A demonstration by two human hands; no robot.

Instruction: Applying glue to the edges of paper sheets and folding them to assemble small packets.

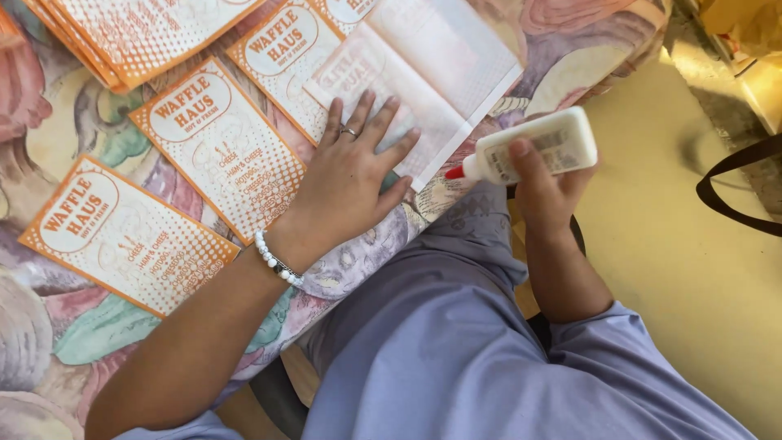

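My left hand lies flat with fingers spread on the corner of a thin white paper bag that lies face down on a table with a flowery cloth. It wears a ring and a white bead bracelet. My right hand grips a white glue bottle held sideways, its red tip pointing left at the bag's near edge. Beside the left hand lies an orange-and-white printed paper bag, with another further left.
A stack of the same printed bags lies at the top left and one more partly under the white bag. My lap in blue-grey cloth fills the bottom. A yellowish floor and a dark strap are at right.
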